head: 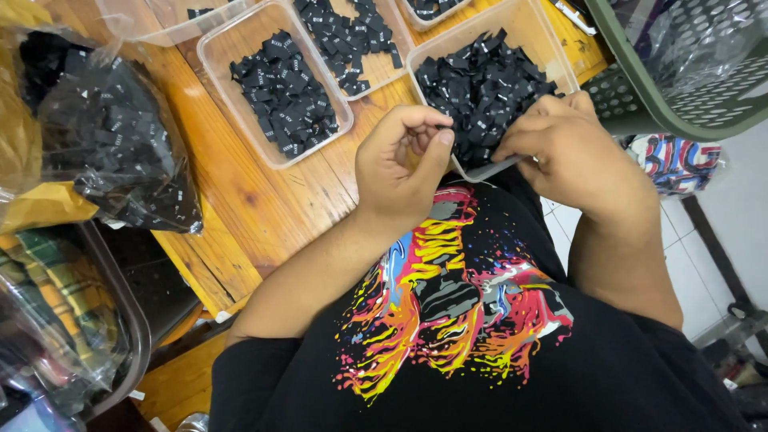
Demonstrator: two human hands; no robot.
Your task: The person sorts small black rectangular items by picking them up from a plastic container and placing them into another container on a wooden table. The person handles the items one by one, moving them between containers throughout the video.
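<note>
A varnished orange-brown wooden table [264,200] fills the view from above, with white floor tiles showing at the lower right and a green perforated plastic basket [680,96] at the upper right. On the table stand several clear rectangular plastic trays; the nearest clear plastic tray [524,20], at the table's front edge, is heaped with small black woven fabric labels [480,80]. The left hand [400,160] hovers at that tray's near left corner, its grip curled, thumb and bent fingers drawn close together; whether a label sits between them cannot be told. The right hand [572,152] rests on the near right side of the same tray, its grip pressed together on a thin grey flat strip [492,168] at the rim. A second clear tray of black labels [280,88] lies to the left, and a clear plastic bag of more black labels [112,136] further left. Handling such small pieces likely goes best one at a time with fingertips, keeping the heap inside the tray.
</note>
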